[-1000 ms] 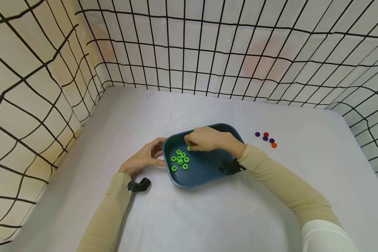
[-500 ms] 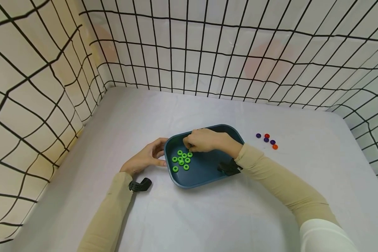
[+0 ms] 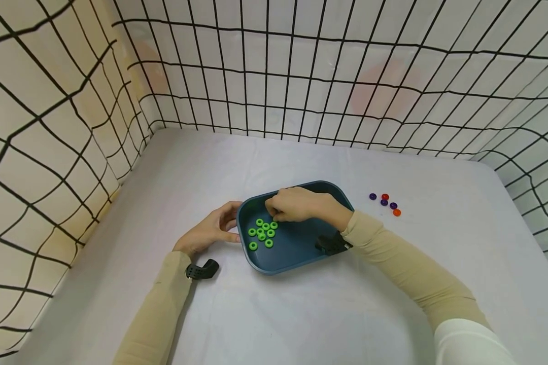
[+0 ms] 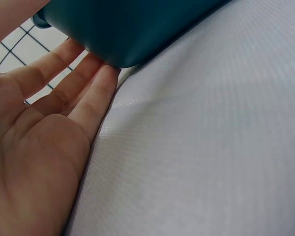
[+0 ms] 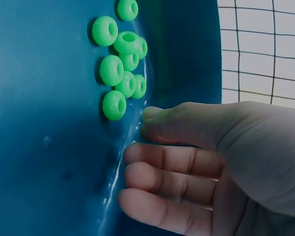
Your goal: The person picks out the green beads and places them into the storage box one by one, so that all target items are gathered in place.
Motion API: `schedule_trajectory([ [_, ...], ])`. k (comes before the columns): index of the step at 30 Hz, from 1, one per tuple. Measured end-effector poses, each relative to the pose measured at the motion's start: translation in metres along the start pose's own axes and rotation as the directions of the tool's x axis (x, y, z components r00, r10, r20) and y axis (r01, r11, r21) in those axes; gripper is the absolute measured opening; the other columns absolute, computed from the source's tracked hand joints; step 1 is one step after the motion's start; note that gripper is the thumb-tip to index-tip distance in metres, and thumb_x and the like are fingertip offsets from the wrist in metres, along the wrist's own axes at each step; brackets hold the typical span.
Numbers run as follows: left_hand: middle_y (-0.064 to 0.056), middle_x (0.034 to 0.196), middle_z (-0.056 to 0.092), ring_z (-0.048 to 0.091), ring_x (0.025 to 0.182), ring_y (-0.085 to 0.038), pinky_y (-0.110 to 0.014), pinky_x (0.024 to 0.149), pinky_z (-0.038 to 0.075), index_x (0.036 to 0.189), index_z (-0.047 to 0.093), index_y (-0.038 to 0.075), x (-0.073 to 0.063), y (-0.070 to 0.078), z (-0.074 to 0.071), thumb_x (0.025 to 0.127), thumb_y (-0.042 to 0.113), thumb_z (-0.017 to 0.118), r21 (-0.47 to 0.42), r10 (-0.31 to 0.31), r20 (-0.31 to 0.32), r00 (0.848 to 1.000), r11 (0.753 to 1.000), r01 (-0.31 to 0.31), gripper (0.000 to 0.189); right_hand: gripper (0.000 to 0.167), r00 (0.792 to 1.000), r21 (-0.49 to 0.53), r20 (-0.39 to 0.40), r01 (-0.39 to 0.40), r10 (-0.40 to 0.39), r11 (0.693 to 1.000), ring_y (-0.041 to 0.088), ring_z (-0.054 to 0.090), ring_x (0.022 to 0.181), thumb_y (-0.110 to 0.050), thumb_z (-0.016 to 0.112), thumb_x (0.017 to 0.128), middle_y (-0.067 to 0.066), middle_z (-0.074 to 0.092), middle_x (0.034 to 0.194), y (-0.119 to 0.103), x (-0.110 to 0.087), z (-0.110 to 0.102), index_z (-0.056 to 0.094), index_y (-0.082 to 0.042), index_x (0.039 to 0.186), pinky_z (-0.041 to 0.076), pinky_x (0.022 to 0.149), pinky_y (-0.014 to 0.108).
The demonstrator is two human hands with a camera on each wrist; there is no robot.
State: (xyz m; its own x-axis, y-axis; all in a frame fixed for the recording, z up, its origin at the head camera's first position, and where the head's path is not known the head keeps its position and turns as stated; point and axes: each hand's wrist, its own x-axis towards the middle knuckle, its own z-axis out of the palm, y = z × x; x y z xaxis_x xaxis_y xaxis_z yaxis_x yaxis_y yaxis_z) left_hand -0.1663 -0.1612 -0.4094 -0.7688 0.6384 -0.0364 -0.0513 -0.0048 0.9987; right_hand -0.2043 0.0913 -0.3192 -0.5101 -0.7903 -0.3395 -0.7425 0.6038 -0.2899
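In the head view, a dark blue tray stands on the white-covered table with several green ring beads grouped near its left end. My left hand touches the tray's left wall from outside, thumb and fingers spread along it. In the left wrist view those fingers reach the tray's lower corner. My right hand is inside the tray near its far wall, fingers loosely bent, beside the closest bead. No bead shows between its thumb and fingers in the right wrist view.
Right of the tray, several purple beads and red-orange beads lie on the table. Black wire grid rises at the back and both sides. Black devices sit on both wrists.
A green bead that was at my right fingertips now lies on the tray floor with the others, just beneath the fingers. My left hand and the tray have stayed put.
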Motion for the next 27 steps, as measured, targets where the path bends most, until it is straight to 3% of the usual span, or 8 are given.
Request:
schedule_trajectory([
  [7, -0.016, 0.144, 0.044, 0.046, 0.134, -0.030, -0.022, 0.110, 0.043, 0.143, 0.041, 0.005, -0.001, 0.002, 0.001, 0.074, -0.002, 0.083, 0.023, -0.011, -0.015, 1.000, 1.000, 0.011, 0.081, 0.006, 0.997, 0.073, -0.076, 0.038, -0.032, 0.997, 0.008, 0.049, 0.058, -0.013, 0.061, 0.098, -0.002, 0.057, 0.071, 0.006, -0.011, -0.008, 0.063, -0.011, 0.093, 0.041, 0.056, 0.021],
  [12, -0.017, 0.144, 0.044, 0.047, 0.133, -0.030, -0.023, 0.109, 0.044, 0.143, 0.041, 0.004, 0.001, 0.003, 0.002, 0.075, -0.001, 0.083, 0.015, 0.002, -0.003, 1.000, 1.000, -0.002, 0.080, 0.008, 0.971, 0.208, -0.238, 0.039, 0.012, 0.977, 0.008, 0.051, 0.053, -0.015, 0.060, 0.099, 0.001, 0.059, 0.068, 0.028, -0.050, -0.021, 0.062, -0.010, 0.093, 0.046, 0.051, 0.023],
  [15, -0.017, 0.144, 0.044, 0.047, 0.134, -0.031, -0.023, 0.109, 0.044, 0.143, 0.041, 0.004, 0.002, 0.004, 0.003, 0.075, 0.000, 0.084, 0.009, 0.005, 0.002, 1.000, 1.000, -0.005, 0.081, 0.010, 0.924, 0.334, -0.357, -0.011, 0.138, 0.942, 0.013, 0.053, 0.053, -0.016, 0.060, 0.099, 0.006, 0.061, 0.072, 0.045, -0.087, -0.021, 0.063, -0.008, 0.096, 0.048, 0.048, 0.026],
  [18, -0.016, 0.145, 0.045, 0.046, 0.135, -0.030, -0.023, 0.109, 0.043, 0.143, 0.041, 0.004, 0.002, 0.004, 0.004, 0.075, 0.000, 0.083, 0.010, 0.002, 0.000, 1.000, 1.000, -0.002, 0.081, 0.012, 0.845, 0.422, -0.453, -0.076, 0.283, 0.903, 0.016, 0.052, 0.052, -0.018, 0.061, 0.099, 0.007, 0.060, 0.072, 0.063, -0.126, -0.006, 0.064, -0.006, 0.097, 0.047, 0.046, 0.026],
  [21, -0.015, 0.145, 0.045, 0.046, 0.135, -0.030, -0.023, 0.110, 0.043, 0.144, 0.041, 0.005, 0.001, 0.004, 0.004, 0.075, -0.001, 0.082, 0.013, -0.006, -0.003, 1.000, 1.000, 0.006, 0.080, 0.013, 0.777, 0.472, -0.489, -0.147, 0.397, 0.869, 0.015, 0.051, 0.051, -0.018, 0.062, 0.099, 0.009, 0.059, 0.071, 0.078, -0.158, 0.019, 0.063, -0.005, 0.096, 0.046, 0.045, 0.025],
  [24, -0.014, 0.144, 0.045, 0.047, 0.135, -0.029, -0.022, 0.110, 0.043, 0.143, 0.042, 0.006, -0.001, 0.003, 0.004, 0.076, -0.001, 0.082, 0.020, -0.014, -0.013, 1.000, 1.000, 0.014, 0.079, 0.013, 0.741, 0.517, -0.479, -0.196, 0.471, 0.834, 0.013, 0.049, 0.048, -0.017, 0.063, 0.098, 0.012, 0.058, 0.069, 0.088, -0.180, 0.050, 0.063, -0.004, 0.096, 0.044, 0.044, 0.025],
  [27, -0.012, 0.144, 0.046, 0.047, 0.134, -0.028, -0.022, 0.109, 0.043, 0.143, 0.043, 0.008, -0.002, 0.001, 0.003, 0.076, -0.001, 0.082, 0.027, -0.020, -0.022, 1.000, 0.999, 0.020, 0.078, 0.012, 0.727, 0.552, -0.446, -0.236, 0.522, 0.800, 0.011, 0.048, 0.047, -0.014, 0.065, 0.096, 0.009, 0.057, 0.066, 0.093, -0.194, 0.077, 0.063, -0.003, 0.097, 0.043, 0.043, 0.025],
])
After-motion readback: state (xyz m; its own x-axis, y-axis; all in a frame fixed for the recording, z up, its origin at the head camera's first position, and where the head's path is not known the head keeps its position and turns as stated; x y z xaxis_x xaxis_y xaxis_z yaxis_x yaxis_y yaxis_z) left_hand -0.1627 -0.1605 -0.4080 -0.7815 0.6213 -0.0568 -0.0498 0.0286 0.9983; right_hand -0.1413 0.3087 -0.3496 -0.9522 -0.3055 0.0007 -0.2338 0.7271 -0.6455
